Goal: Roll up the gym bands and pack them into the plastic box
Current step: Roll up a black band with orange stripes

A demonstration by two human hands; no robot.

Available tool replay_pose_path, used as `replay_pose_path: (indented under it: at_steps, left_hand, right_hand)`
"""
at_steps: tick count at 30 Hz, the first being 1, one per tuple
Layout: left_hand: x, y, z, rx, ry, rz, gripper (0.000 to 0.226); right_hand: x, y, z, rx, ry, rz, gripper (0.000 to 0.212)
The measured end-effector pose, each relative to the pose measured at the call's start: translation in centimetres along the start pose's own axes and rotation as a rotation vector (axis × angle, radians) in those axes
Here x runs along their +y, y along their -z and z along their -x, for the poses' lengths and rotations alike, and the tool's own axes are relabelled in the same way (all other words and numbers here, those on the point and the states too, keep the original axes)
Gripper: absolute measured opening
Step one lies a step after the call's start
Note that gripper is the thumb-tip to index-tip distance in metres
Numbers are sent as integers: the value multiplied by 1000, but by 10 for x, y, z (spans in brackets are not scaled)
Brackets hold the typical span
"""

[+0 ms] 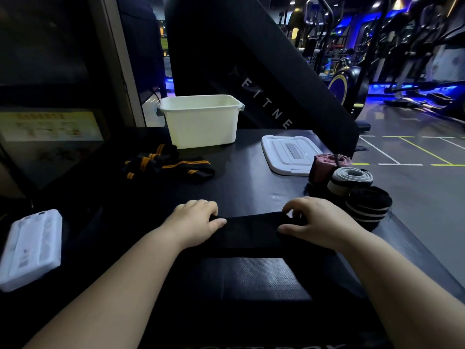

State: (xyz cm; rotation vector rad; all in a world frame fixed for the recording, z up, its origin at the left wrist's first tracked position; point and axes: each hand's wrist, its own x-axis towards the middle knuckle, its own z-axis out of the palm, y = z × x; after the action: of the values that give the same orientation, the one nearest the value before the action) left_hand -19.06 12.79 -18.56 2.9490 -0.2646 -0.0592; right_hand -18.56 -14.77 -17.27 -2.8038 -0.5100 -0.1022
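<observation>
A black gym band (pixel 253 229) lies flat across the black padded surface (pixel 241 182) in front of me. My left hand (pixel 195 220) pinches its left end with curled fingers. My right hand (pixel 315 221) grips the right end the same way. The open white plastic box (pixel 201 122) stands at the back of the surface. An unrolled black band with orange stripes (pixel 167 165) lies left of centre. Three rolled bands stand at the right: a pink one (pixel 327 163), a grey-white one (pixel 351 178) and a black striped one (pixel 368 205).
The box's white lid (pixel 289 153) lies flat to the right of the box. A white flat case (pixel 31 248) sits at the left edge. A large black gym machine (pixel 251 71) rises behind the box. The surface's right edge drops to the gym floor (pixel 415 185).
</observation>
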Motion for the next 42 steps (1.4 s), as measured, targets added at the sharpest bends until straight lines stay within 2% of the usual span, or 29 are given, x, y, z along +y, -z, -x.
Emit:
replay_pose_path:
  at_steps: [5,8,11,13,15,18,24,31,35,39,42]
  left_hand:
    - [-7,6,-5,-29,70,-71,21]
    - [7,6,-8,78,29,-53,12]
    - [31,-1,-13,134,-110,167,30]
    - [54,-7,-14,93,-211,274,37]
    - [75,-12,-13,2,-285,282,49]
    - [90,-21,-15,-81,-329,129,54]
    - [91,-27,-17,-67,-326,57,52]
    - [91,-28,-16,-30,-322,123,51]
    - [93,-27,-20,-55,-323,130,51]
    - [95,-21,-25,-102,-312,129,50]
    - [97,-18,-30,-130,-310,147,48]
  right_hand:
    - [6,-4,0,-30,69,-133,30]
    - [14,-2,4,-21,86,-162,33]
    - [19,-2,8,12,73,-182,39]
    - [21,-4,10,37,72,-179,42]
    - [22,-6,12,53,76,-167,44]
    - [25,-6,13,59,67,-131,47]
    - [29,-3,18,49,43,-51,57]
    - [31,-4,26,86,-7,5,45]
    - [33,-6,25,26,-104,-53,49]
    - [33,-6,25,-21,-203,1,60]
    - [33,-3,27,-5,-247,7,57]
